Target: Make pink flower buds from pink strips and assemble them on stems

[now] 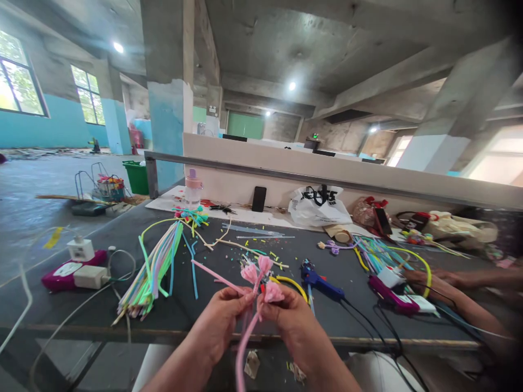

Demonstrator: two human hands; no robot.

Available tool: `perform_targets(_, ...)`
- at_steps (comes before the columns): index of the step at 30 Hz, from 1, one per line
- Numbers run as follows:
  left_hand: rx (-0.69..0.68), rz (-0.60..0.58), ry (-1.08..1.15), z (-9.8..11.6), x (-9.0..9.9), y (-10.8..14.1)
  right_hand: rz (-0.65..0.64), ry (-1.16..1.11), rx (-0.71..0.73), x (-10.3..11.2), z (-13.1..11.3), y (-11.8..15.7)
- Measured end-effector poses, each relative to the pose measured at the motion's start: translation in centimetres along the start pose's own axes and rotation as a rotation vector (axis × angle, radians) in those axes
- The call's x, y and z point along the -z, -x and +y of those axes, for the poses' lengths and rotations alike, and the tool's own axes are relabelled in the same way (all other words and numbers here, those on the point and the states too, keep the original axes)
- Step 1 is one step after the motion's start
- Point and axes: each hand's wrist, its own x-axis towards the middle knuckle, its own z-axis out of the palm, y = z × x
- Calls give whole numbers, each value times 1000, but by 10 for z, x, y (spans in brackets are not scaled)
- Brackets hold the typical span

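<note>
Near the front edge of the dark table, my left hand (226, 307) pinches a pink fuzzy stem (218, 276) whose free end points up and left. My right hand (286, 310) is closed on another pink stem (245, 348), which curves down toward the bottom of the view. Pink flower-like clusters (265, 264) rise between my hands, with one pink bloom (273, 292) by my right fingertips. The two hands are close together. Behind them, small cut bits lie scattered. A blue glue gun (327, 287) rests to the right of my right hand.
A bundle of coloured stems (153, 272) lies left, near a magenta power strip (67, 272). Another strip (392, 296) is at right, beside another person's arm (457, 299). Behind are a bottle (193, 190), a phone (259, 199) and a white bag (321, 209). Cables cross the right front edge.
</note>
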Motion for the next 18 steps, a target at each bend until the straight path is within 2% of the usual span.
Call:
perform_targets(7,70,-24,24,-10,8,2,174,213,154,7,19,-10)
perform_targets(13,47,-65,-14,-15,9,3,315,238,217,8,18,-6)
perform_targets(15,30,-85,18,-17,9,1,300,171,224,6,17,-5)
perform_targets(18,-2,-126,59,-18,9,0,213,1,178,1,21,-1)
